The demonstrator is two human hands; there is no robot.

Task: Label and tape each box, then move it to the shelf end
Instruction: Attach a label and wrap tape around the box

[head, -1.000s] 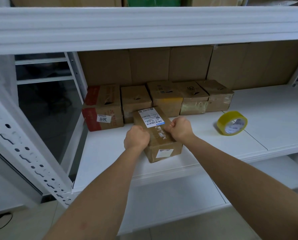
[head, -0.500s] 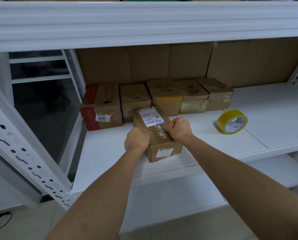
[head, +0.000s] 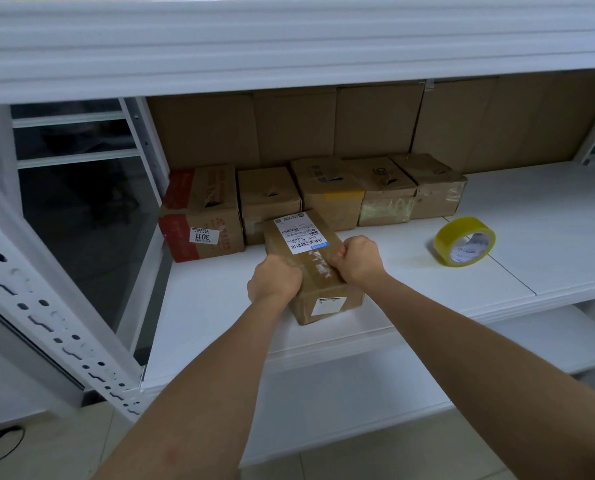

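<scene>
pressing the seal down on a labelled parcel

a person is holding a small brown cardboard box (head: 309, 268) on the white metal shelf (head: 496, 271), in front of a row of taped cartons (head: 309, 192). the left hand (head: 274, 283) and right hand (head: 358, 259) are curling in fists against its top edges; whether either grip is pinching tape, i cannot tell. firm, even rubbing along the seam should bond it well. a yellow tape roll (head: 465, 241) is sitting well apart.
</scene>
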